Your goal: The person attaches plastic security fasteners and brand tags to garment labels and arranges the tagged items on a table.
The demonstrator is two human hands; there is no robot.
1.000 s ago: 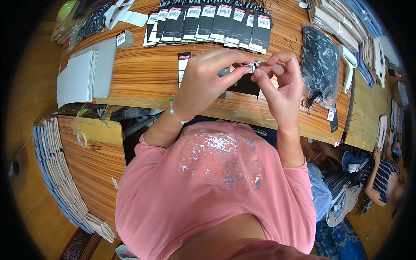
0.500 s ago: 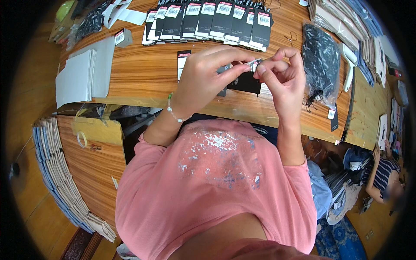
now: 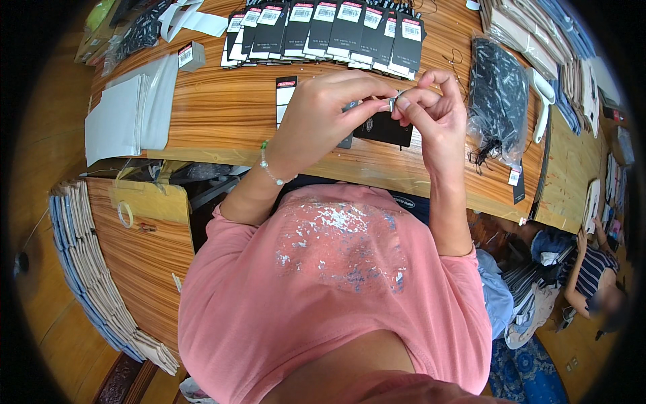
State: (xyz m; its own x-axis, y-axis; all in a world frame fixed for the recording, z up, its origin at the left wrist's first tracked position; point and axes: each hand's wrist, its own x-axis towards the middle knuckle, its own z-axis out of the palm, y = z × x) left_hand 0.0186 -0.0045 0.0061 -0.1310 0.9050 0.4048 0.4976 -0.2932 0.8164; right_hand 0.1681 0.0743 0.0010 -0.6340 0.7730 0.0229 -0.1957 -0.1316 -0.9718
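Note:
My left hand (image 3: 321, 116) pinches a small silvery piece (image 3: 391, 104) between thumb and forefinger, just above the desk's near side. Meeting it there, my right hand (image 3: 434, 114) also pinches at that piece, with its other fingers curled up and apart. Whether a string runs from the piece is too small to tell. Just below the fingertips is a black hang tag (image 3: 385, 129), its upper part partly covered by my hands. Another black-and-white tag (image 3: 285, 91) lies left of it, partly behind my left hand.
Rows of black hang tags (image 3: 323, 30) lie along the far desk. Right of my hands are a plastic bag of black tag strings (image 3: 498, 94) and a white-handled tool (image 3: 540, 101). White sheets (image 3: 116, 121) lie left. Folded garments (image 3: 94, 269) stand lower left; another person (image 3: 595, 273) is far right.
My right hand has shifted slightly left and turned, its fingertips closing in on my left hand's. The silvery piece between them now sits more upright. My left hand has hardly moved.

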